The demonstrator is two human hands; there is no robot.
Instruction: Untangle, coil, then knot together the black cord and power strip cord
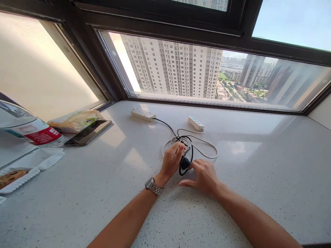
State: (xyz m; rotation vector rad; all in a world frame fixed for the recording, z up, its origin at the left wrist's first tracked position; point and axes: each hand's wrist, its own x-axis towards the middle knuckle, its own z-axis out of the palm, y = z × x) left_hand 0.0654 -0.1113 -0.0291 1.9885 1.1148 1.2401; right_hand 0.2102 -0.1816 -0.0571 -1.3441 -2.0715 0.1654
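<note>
My left hand (172, 159) is closed around a black power cable (191, 146), which is bent into loops. Below that fist hangs the cable's black plug (185, 163). At its right side is my right hand (205, 175), thumb stretched away to the left and fingertips at or against the plug; contact is hard to make out. The black cable leads back to a cream power strip (143, 115). Tangled around it on the countertop lies a white cable (210, 146), running to a smaller white power strip (196, 123).
On the left of the speckled countertop (103, 199) are a large plastic bottle (41, 132) on its side, a phone (89, 133), a food packet (77, 121) and a white plastic tray (50, 158) holding a cookie (11, 179). Window frames (207, 104) border the far edge.
</note>
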